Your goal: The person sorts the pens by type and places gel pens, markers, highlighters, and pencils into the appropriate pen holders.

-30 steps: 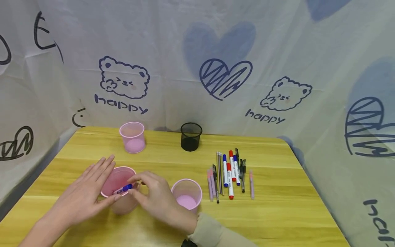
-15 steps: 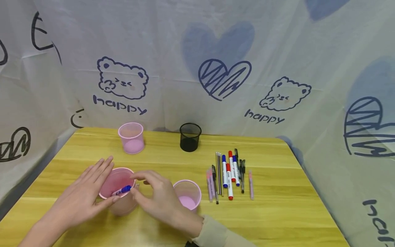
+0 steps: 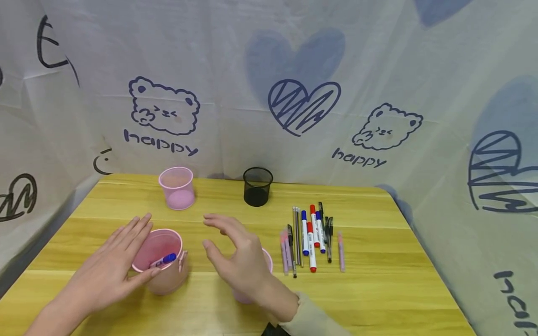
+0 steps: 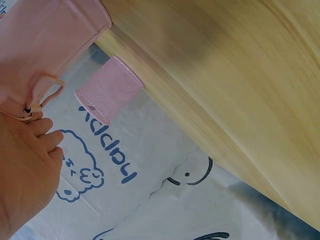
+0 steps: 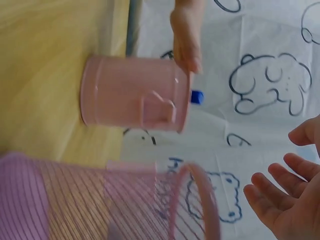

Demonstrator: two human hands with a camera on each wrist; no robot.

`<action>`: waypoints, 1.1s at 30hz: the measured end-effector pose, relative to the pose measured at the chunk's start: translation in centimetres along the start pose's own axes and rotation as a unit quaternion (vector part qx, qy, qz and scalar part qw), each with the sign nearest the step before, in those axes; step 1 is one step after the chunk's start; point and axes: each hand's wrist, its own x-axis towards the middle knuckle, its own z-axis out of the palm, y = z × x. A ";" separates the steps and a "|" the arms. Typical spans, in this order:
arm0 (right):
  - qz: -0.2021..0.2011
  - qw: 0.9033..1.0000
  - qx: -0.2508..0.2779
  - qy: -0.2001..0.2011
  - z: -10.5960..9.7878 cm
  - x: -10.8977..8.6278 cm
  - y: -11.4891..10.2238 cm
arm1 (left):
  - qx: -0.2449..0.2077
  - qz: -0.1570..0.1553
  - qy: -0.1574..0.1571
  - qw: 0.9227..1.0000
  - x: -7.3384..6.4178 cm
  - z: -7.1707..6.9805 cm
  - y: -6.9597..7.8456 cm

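My left hand (image 3: 105, 266) rests with straight fingers on the rim of a solid pink bucket (image 3: 168, 282). Inside the bucket leans a marker with a blue cap (image 3: 169, 257); in the right wrist view its blue end (image 5: 197, 97) pokes above the rim. A small loop-shaped fitting (image 4: 47, 90) shows on the bucket's side in the left wrist view. My right hand (image 3: 245, 263) hangs in the air to the right of the bucket, thumb and fingers apart, holding nothing. Below and behind it stands a pink mesh cup (image 5: 100, 200), partly hidden by that hand in the head view.
Toward the back of the wooden table (image 3: 370, 289) stand another pink mesh cup (image 3: 176, 186) and a black mesh cup (image 3: 257, 186). On the right lie red and blue markers (image 3: 311, 252), black pens (image 3: 329, 242), pencils (image 3: 297, 238) and pale purple pens (image 3: 341, 252).
My right hand has drawn away from the bucket to the right, its thumb and fingers spreading wider. My left hand stays on the rim, and the blue-capped marker still leans in the bucket.
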 end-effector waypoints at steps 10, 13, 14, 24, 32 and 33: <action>0.030 0.998 -0.012 0.054 -3.0 0.6 1.6 | 0.000 0.002 0.000 1.000 -0.1 -0.1 -0.1; 0.040 0.996 -0.022 0.070 -4.0 0.7 2.2 | 0.000 0.002 0.000 1.000 -0.1 0.0 -0.2; 0.043 0.996 -0.029 0.076 -4.3 0.7 2.5 | 0.000 0.003 0.001 1.000 -0.1 0.0 -0.2; 0.062 0.989 -0.078 0.105 -7.2 0.5 5.5 | 0.000 0.005 0.004 1.000 -0.1 0.1 -0.1; 0.028 0.985 -0.143 0.095 -9.4 -0.1 8.9 | 0.003 0.003 0.005 1.000 0.0 0.1 -0.1; 0.030 0.984 -0.147 0.093 -9.7 -0.2 9.2 | 0.003 0.003 0.004 1.000 0.0 0.1 -0.1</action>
